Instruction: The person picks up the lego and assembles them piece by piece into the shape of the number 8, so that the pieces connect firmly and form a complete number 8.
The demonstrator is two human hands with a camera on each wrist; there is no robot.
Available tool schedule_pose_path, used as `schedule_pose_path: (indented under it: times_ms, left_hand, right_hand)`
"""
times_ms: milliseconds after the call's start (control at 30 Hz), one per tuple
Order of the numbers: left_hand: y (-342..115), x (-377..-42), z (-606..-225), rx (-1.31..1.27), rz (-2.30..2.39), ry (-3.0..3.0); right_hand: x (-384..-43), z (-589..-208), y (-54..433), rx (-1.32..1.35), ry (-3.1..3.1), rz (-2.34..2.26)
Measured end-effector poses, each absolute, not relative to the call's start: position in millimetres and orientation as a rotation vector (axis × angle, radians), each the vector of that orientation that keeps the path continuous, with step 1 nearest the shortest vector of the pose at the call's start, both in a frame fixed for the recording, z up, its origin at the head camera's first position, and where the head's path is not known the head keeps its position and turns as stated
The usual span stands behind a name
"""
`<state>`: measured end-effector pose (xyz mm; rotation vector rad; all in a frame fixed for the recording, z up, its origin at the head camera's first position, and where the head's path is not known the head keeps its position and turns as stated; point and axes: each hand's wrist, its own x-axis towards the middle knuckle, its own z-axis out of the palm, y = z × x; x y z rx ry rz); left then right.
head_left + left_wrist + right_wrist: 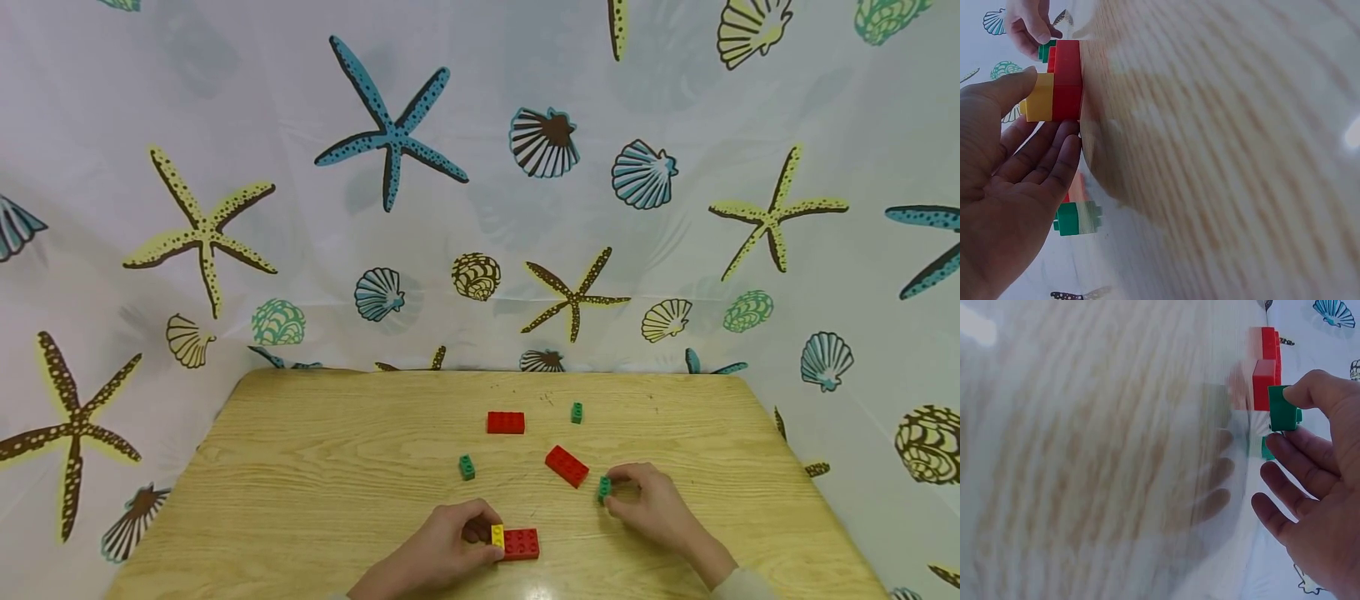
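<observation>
Near the table's front, my left hand (458,540) pinches a small yellow brick (497,537) between thumb and fingers. The yellow brick sits on the left end of a studded red brick (522,544), which lies on the table; the left wrist view shows the yellow brick (1039,98) against the red one (1067,78). To the right, my right hand (655,506) pinches a small green brick (603,488) between thumb and index finger. In the right wrist view the other fingers spread loosely below that green brick (1283,409).
A second red brick (567,466) lies slanted just left of the right hand. Farther back are another red brick (506,422) and a green brick (577,412). One more green brick (467,467) stands beyond the left hand. A shell-patterned curtain (480,208) hangs behind the wooden table (322,450).
</observation>
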<state>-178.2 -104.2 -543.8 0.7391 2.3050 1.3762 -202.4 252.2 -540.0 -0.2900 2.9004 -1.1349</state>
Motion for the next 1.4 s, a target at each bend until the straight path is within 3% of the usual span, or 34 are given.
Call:
schedule_pose_path:
  times_ms: [667,1400]
  left_hand:
    - [-105,-179,-545,0.739,1.39,2.289]
    - [-105,-178,-543,0.735,1.371,2.311]
  right_hand:
    - [-190,-530,224,-0.615,2.787,-1.212]
    - [-180,-537,201,-0.739,2.701,-1.23]
